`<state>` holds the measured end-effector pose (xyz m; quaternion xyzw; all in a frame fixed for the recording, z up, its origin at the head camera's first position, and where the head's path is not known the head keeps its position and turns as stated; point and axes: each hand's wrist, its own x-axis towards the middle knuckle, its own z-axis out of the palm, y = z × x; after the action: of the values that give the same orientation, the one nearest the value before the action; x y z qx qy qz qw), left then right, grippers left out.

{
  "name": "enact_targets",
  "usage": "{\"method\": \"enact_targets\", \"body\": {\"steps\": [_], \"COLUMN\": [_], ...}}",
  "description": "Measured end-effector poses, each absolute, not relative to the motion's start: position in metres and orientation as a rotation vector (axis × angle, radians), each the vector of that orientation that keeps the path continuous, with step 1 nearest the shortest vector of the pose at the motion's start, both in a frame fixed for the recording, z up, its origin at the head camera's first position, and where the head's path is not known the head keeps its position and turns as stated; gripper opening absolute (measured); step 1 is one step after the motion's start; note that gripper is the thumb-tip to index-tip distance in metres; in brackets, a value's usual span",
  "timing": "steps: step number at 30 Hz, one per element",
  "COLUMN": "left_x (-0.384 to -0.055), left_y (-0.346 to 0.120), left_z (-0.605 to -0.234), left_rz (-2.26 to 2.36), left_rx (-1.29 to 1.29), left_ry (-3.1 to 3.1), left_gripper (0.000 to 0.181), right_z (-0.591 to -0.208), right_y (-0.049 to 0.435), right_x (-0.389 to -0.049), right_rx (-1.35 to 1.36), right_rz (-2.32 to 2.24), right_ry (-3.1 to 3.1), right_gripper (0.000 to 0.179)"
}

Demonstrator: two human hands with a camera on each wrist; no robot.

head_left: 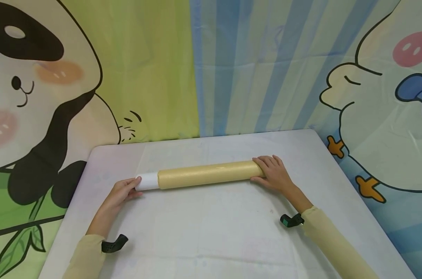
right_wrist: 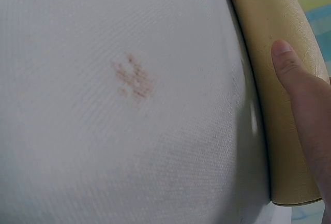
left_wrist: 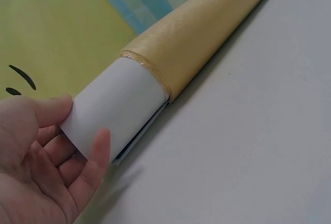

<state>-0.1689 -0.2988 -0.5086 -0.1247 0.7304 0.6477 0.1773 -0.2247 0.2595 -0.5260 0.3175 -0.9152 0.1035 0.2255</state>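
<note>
- Left hand [head_left: 119, 193] pinches the white roll [head_left: 148, 181] between thumb [left_wrist: 54, 111] and curled fingers [left_wrist: 58, 149].
- Right hand [head_left: 274, 174] grips the tan tube [head_left: 207, 174] by one end, fingers over top.

White roll [left_wrist: 116, 105] partly inside tan tube [left_wrist: 178, 38]

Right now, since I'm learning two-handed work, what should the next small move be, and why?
Perhaps ease the white roll gently leftward with the left grip while the right grip steadies the tan tube: the left pinches the roll's exposed end, and the right holds the tube's opposite end.
</note>
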Motion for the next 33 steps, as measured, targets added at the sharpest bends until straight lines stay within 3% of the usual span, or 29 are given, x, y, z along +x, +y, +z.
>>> {"method": "enact_targets", "body": {"steps": [19,26,33], "left_x": [-0.145,-0.133,-0.135], "left_y": [-0.387,-0.417,-0.456], "left_z": [-0.497,-0.493,-0.515], "left_rz": [2.010,2.069,2.037], "left_rx": [-0.479,-0.549,-0.570], "left_ry": [1.978,1.971,2.039], "left_gripper": [0.086,0.073,0.085], "right_z": [-0.524,-0.523,-0.523], "right_y": [0.258,0.259,0.258], "right_x": [-0.222,-0.221,-0.222], "right_rx": [0.845,0.831,0.843], "right_rz": [0.271,0.278,0.282], "right_ry": [-2.584,-2.617,-2.621], "right_gripper": [0.077,0.078,0.078]}}
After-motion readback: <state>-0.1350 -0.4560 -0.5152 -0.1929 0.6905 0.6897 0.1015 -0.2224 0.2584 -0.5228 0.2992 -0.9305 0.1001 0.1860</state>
